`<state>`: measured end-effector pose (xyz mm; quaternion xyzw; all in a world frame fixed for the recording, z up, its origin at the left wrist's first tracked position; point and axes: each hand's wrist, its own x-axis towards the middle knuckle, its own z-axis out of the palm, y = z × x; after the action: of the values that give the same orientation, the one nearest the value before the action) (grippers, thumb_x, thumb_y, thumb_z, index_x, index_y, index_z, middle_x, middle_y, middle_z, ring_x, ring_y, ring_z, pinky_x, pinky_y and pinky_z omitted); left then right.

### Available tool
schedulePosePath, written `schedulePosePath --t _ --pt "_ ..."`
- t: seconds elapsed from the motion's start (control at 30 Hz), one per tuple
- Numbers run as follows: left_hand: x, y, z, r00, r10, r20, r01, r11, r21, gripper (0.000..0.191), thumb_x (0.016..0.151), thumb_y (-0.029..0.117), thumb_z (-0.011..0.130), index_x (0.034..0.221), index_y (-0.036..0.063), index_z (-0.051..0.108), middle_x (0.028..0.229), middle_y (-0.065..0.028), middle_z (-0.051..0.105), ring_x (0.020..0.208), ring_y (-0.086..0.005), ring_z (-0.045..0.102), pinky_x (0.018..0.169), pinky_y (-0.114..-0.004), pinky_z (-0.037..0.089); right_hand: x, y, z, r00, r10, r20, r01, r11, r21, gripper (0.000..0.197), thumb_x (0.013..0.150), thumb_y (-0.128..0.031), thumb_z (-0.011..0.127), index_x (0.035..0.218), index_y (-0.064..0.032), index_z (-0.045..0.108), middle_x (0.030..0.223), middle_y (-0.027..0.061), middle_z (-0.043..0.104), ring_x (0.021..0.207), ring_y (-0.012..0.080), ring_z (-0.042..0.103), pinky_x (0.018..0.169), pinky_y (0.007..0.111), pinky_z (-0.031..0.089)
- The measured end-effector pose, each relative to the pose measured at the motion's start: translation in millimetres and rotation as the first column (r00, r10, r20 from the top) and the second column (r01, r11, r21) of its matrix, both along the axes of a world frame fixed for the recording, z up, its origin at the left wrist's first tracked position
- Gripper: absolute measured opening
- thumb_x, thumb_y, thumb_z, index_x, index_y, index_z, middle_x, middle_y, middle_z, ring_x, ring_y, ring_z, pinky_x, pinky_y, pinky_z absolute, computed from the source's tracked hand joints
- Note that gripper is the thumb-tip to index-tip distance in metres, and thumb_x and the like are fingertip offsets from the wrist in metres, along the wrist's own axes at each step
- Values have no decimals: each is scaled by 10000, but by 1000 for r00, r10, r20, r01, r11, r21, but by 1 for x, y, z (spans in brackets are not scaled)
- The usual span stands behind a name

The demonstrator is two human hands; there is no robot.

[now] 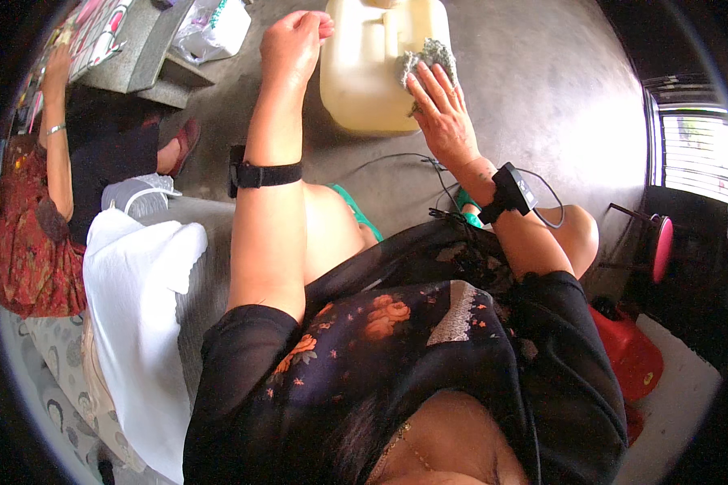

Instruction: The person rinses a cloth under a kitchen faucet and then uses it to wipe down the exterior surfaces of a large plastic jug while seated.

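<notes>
A pale yellow translucent plastic jerrycan (364, 91) stands on the floor at the top middle, with its moulded handle showing and its far end cut off by the picture's edge. My right hand (443, 115) lies over a crumpled grey-green cloth (428, 56), pressing it to the can's right side with the fingers stretched out. Close to the can's left edge is my left hand (294, 45), its fingers curled. The inside of that hand is hidden, and whether it touches the can is unclear.
A black cable (394, 156) runs across the floor by my feet. To my left, a person (33, 224) sits beside a sofa arm draped with a white cloth (133, 291). A stone bench (158, 66) with a white bag (212, 30) is upper left; a red-seated stool (661, 248) stands right.
</notes>
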<state>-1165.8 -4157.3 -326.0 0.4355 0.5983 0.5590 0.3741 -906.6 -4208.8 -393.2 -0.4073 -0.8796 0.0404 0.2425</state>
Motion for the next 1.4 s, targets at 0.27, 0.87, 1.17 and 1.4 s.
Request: schedulePosePath --t 0.27,0.87,1.17,1.4 --pt "-11 3 -7 999 -39 1 39 995 93 232 930 166 545 957 -18 684 911 -76 715 826 -143 691 720 -244 508 -36 -3 -2 881 172 440 -233 969 87 751 802 -62 530 1506 -199 307 1591 -4 209 1479 202 141 1194 477 125" --pt "29 23 -25 912 20 -411 -34 999 -29 257 899 186 520 960 16 702 872 -135 714 824 -231 690 778 -327 518 -31 1 -13 976 -119 -182 120 993 -5 570 918 -321 545 1458 -219 398 1562 52 280 1454 297 206 1155 520 180" --pt "91 54 -68 390 4 -921 140 988 64 579 899 203 531 1392 -60 379 1459 -261 363 1369 -398 320 1136 -476 247 -11 163 -72 976 -218 18 207 946 250 538 954 -324 466 1417 -54 416 1513 242 292 1395 427 278 1161 473 208" --pt "91 59 -71 237 -98 -967 183 982 -55 578 894 136 505 1415 -46 332 1433 -285 361 1360 -410 317 1137 -481 238 -34 164 -84 543 -370 -754 74 915 -396 601 934 -390 478 1421 -43 412 1517 220 301 1416 389 259 1155 522 195"
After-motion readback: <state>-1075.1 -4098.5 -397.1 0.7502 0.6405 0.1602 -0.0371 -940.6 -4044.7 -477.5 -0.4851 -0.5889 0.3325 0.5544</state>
